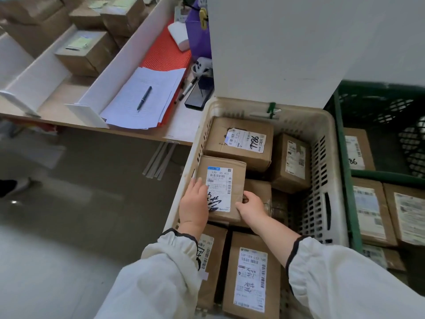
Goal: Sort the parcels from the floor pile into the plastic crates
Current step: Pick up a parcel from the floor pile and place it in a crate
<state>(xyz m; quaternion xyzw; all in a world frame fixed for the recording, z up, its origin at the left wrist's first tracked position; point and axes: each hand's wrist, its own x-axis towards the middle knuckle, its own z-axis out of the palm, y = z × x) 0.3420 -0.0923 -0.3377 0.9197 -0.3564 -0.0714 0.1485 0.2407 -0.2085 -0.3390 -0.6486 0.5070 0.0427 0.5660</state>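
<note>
A small cardboard parcel (226, 178) with a white shipping label lies inside the white plastic crate (322, 176), near its left wall. My left hand (194, 203) rests on the parcel's left near corner, fingers laid over the label. My right hand (251, 207) grips its near right edge, fingers curled round the side. Several other labelled parcels lie in the same crate: one at the back (239, 141), one standing on edge at the right (292, 162), one in front (250, 277).
A green plastic crate (347, 180) with more parcels stands to the right. A wooden table (69, 120) on the left carries white dividers, papers with a pen (144, 97), a phone (199, 93) and cardboard boxes. Grey floor (80, 203) lies to the left. A white wall (299, 42) rises behind.
</note>
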